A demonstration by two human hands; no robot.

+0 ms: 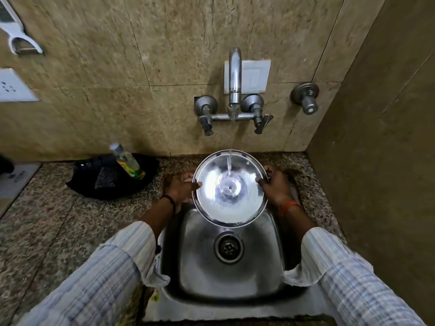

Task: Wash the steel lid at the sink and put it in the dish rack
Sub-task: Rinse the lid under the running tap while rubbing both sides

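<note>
The round steel lid [229,188] is held over the steel sink [195,267], its hollow inner side facing up. My left hand [180,188] grips its left rim and my right hand [274,184] grips its right rim. A thin stream of water runs from the tap [235,78] and lands near the middle of the lid, where it spreads. No dish rack is in view.
A black tray [94,182] on the granite counter at the left holds a soap bottle [128,162] and a dark scrub pad [106,177]. Tap handles [262,123] stick out from the tiled wall. A side wall stands close on the right.
</note>
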